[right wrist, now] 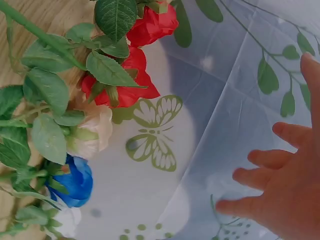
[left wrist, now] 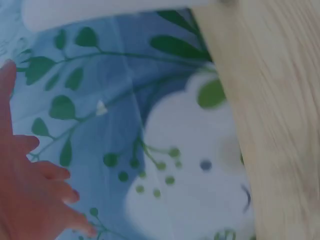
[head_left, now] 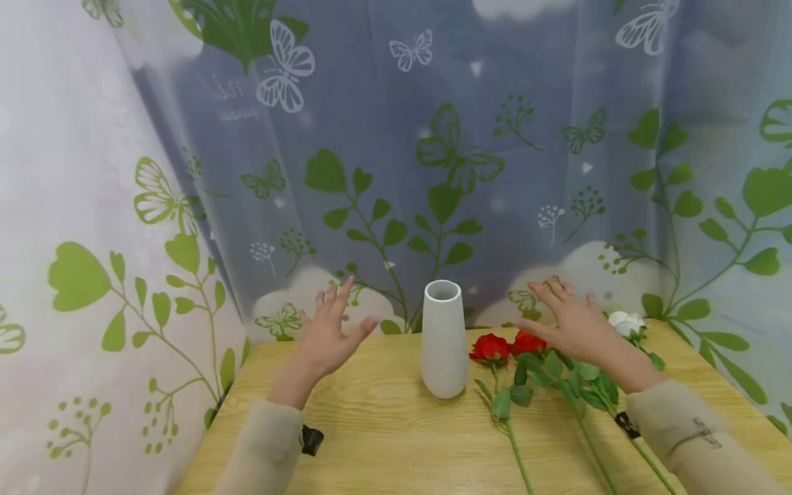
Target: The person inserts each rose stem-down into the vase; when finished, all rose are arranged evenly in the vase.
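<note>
Left hand [head_left: 324,338]: spread, raised left of the vase [head_left: 444,347]
Right hand [head_left: 577,328]: spread, raised above the roses [head_left: 553,364]
Roses: lying on table [head_left: 371,440], right of vase; red, white, blue blooms
Vase: upright, between both hands, touching neither
Curtain [head_left: 371,89]: behind, leaf-patterned

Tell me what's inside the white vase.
Nothing pokes out of the vase; only a bit of its inner wall shows from above. Its front covers the bottom, so anything lying down there cannot be seen.
</note>
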